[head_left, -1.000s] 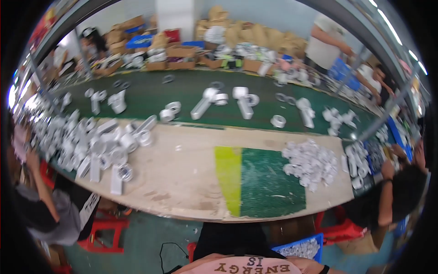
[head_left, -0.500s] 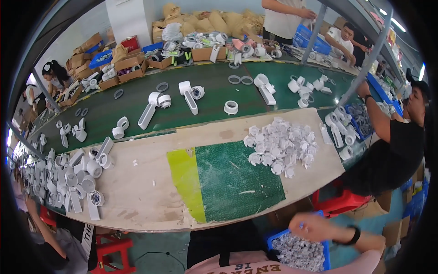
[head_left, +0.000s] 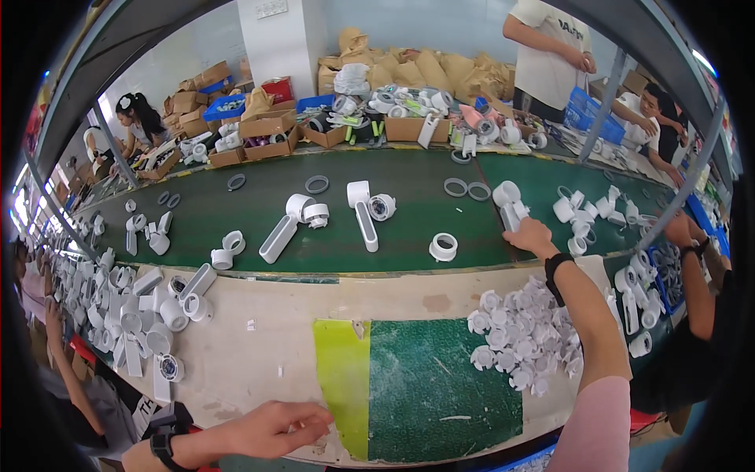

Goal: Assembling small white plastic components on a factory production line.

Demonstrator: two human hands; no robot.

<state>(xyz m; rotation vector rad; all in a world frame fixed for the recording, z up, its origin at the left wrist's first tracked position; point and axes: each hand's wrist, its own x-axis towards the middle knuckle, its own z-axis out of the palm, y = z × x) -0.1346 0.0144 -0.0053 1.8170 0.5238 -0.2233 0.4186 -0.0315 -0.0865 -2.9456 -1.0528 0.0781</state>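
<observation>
My right hand (head_left: 532, 238) reaches over the belt. Its fingers close around the lower end of a white plastic part with a round collar and a long handle (head_left: 510, 203); the fingertips are partly hidden. My left hand (head_left: 285, 429) hovers over the near edge of the work board, fingers loosely bent and apart, holding nothing. Beneath my right forearm lies a heap of small white plastic caps (head_left: 525, 334). A green mat (head_left: 440, 393) with a yellow-green strip (head_left: 342, 385) is set in the board between my hands.
The green belt (head_left: 409, 263) carries more white handled parts (head_left: 364, 216), a white ring (head_left: 443, 247) and grey rings (head_left: 455, 187). White housings (head_left: 157, 338) pile up at left. A co-worker's arm (head_left: 696, 275) is close at right, beside a blue basket of grey rings (head_left: 667, 271).
My right hand has gone from above the blue basket of caps to the white handled part on the belt. My left hand has come into view. The view has shifted.
</observation>
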